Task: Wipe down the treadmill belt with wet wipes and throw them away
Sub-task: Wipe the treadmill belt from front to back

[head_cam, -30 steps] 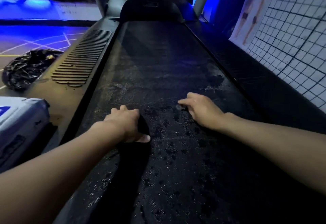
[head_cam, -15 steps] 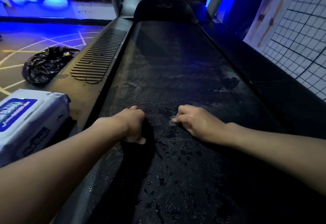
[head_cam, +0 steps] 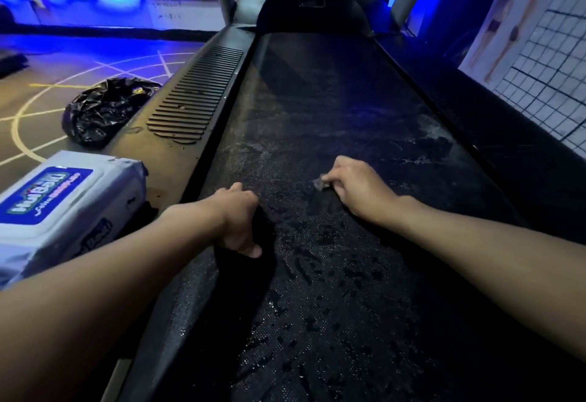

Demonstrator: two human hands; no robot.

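Head view, right hand [head_cam: 358, 186] pinching wet wipe [head_cam: 318, 183] on belt [head_cam: 317, 100], left hand [head_cam: 236, 217] fingers curled

Wipe [head_cam: 318, 183] mostly hidden under right hand [head_cam: 358, 184], wipes pack [head_cam: 63, 198] cut by left edge, fingers of left hand [head_cam: 236, 221] unseen

Your treadmill belt [head_cam: 333, 116] runs from near to far, dark and speckled with wet patches at the near end. On it your left hand [head_cam: 237, 221] rests curled at the left edge, and your right hand [head_cam: 358, 186] presses a small wet wipe [head_cam: 318, 183] flat. A pack of wipes [head_cam: 63, 198] lies near left by the ribbed side rail [head_cam: 196, 97]. A black bag [head_cam: 104, 110] sits on the line-painted floor [head_cam: 41, 91], far left.
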